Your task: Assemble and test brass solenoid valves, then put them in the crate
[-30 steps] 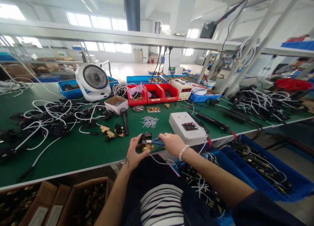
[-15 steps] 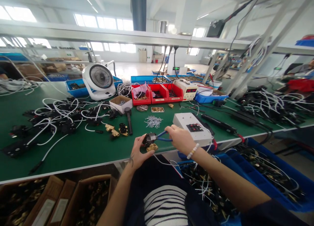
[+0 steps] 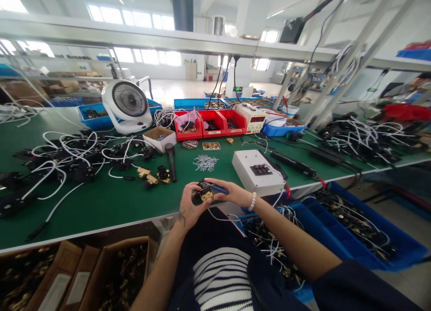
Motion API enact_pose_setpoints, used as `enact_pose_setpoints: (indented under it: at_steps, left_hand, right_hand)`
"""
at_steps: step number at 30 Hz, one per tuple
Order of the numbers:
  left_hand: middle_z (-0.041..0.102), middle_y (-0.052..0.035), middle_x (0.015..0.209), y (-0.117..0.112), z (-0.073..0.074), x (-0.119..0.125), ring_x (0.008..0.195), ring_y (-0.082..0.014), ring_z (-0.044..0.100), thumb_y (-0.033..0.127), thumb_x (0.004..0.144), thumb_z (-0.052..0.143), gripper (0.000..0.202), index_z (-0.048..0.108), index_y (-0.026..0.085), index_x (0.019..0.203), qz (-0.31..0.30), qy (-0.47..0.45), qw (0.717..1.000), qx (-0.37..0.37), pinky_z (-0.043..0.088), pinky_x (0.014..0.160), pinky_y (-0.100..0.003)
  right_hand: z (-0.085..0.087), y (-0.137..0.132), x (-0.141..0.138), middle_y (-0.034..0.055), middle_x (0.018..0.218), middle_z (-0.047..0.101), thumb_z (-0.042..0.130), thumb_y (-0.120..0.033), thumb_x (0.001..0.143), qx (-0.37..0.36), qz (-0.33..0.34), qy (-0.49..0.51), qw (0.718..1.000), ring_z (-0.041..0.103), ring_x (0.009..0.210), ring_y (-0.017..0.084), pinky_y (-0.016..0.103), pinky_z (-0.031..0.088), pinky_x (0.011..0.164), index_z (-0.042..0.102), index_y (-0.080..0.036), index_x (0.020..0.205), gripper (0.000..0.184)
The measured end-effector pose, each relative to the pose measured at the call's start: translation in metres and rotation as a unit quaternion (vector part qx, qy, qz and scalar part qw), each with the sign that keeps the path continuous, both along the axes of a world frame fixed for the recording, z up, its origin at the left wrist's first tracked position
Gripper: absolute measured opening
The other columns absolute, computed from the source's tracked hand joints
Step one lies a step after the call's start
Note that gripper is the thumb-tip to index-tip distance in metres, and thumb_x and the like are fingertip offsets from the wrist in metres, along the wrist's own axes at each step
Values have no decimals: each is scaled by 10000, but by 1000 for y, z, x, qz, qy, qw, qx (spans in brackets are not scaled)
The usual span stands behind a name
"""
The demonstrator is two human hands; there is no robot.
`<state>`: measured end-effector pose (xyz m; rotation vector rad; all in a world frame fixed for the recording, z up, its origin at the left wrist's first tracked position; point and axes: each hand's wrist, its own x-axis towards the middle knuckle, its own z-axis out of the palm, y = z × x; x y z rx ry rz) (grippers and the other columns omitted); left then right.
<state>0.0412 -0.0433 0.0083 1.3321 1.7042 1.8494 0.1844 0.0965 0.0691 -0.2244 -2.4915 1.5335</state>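
Just over the bench's front edge, my left hand [image 3: 190,208] is closed around a brass fitting [image 3: 206,196] with a black part attached. A white cable [image 3: 218,215] hangs from this piece. My right hand [image 3: 235,194] grips blue-handled pliers [image 3: 220,189], their head against the black part; my fingers partly hide the jaws. Beyond my hands lies a pile of small silvery pins [image 3: 205,162]. To its left are a black-headed mallet [image 3: 171,162], brass fittings [image 3: 147,175] and black rings [image 3: 163,173].
A white box with black terminals [image 3: 257,171] stands right of my hands. Behind are red bins [image 3: 214,125], a power supply [image 3: 252,118], a fan [image 3: 129,102] and a small carton [image 3: 160,139]. Cabled black units [image 3: 70,160] crowd the left. Blue crates [image 3: 373,230] and cartons [image 3: 116,275] sit below the edge.
My right hand has moved closer to my left, its fingers now reaching the held piece. The pliers have turned, and less of their handles shows. The view has shifted slightly.
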Motion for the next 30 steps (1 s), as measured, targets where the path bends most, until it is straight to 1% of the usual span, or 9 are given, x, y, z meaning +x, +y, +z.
enact_pose_setpoints:
  at_steps: [4, 9, 18, 21, 23, 26, 27, 28, 30]
  left_hand:
    - [575, -104, 1170, 4, 4, 4, 1159, -291, 552, 383, 696, 810, 385, 596, 210, 965, -5, 26, 1000, -2, 506, 956, -477]
    - [584, -99, 1156, 6, 5, 3, 1141, -298, 559, 376, 676, 819, 356, 611, 208, 911, -4, 18, 1000, -7, 501, 949, -486]
    - [581, -99, 1170, 5, 5, 5, 1177, -289, 564, 418, 662, 852, 420, 594, 204, 915, -7, -25, 1000, -12, 501, 966, -449]
    - [570, -104, 1199, 4, 3, 4, 1191, -287, 561, 417, 667, 841, 414, 593, 200, 918, -6, -42, 999, -5, 493, 992, -467]
    - [556, -107, 1224, 4, 2, 3, 1204, -287, 558, 411, 669, 832, 409, 592, 197, 922, -8, -56, 998, -3, 489, 1007, -481]
    - [547, -110, 1232, 3, -1, 0, 1209, -280, 562, 401, 673, 818, 398, 585, 192, 919, -13, -78, 997, -3, 501, 1006, -474]
    - [546, -111, 1230, 3, -1, -1, 1205, -277, 566, 400, 672, 815, 395, 582, 190, 913, -14, -84, 996, -2, 505, 1004, -471]
    - [546, -112, 1227, 3, -2, -1, 1199, -276, 571, 400, 671, 811, 392, 578, 189, 905, -15, -89, 996, -1, 508, 1002, -470]
    - [546, -113, 1221, 3, -1, -1, 1197, -278, 571, 395, 659, 812, 390, 575, 187, 888, -15, -94, 995, 0, 507, 1000, -471]
  right_hand:
    - [4, 9, 1, 125, 1384, 591, 734, -430, 810, -27, 21, -18, 999, 551, 1279, 274, 401, 387, 1125, 579, -144, 1353, 632]
    - [1, 7, 5, 102, 1360, 597, 791, -433, 747, -74, 9, -37, 997, 572, 1244, 270, 390, 428, 1083, 570, -180, 1350, 690]
    - [5, 2, -2, 80, 1179, 668, 768, -415, 737, -47, -10, -28, 998, 624, 1107, 252, 380, 468, 1015, 648, -164, 1189, 531]
    - [21, 5, 4, 65, 1086, 680, 713, -430, 791, 5, -69, 16, 997, 646, 973, 217, 361, 518, 909, 649, -176, 1125, 424]
    - [34, 9, 12, 39, 982, 661, 619, -444, 867, 53, -166, 74, 982, 630, 818, 177, 336, 536, 800, 623, -196, 1073, 322]
    - [42, 8, 22, 14, 853, 611, 497, -394, 942, 145, -339, 159, 916, 577, 683, 159, 308, 515, 692, 586, -216, 1040, 221]
    - [40, 6, 25, 18, 839, 608, 478, -346, 949, 185, -366, 154, 899, 575, 682, 165, 304, 507, 681, 586, -215, 1044, 195]
    - [38, 4, 27, 24, 835, 613, 479, -289, 938, 223, -363, 125, 896, 577, 687, 171, 300, 498, 674, 593, -213, 1050, 177]
    - [35, 0, 29, 32, 820, 625, 532, -177, 869, 280, -303, 31, 910, 578, 679, 177, 289, 479, 653, 633, -210, 1025, 188]
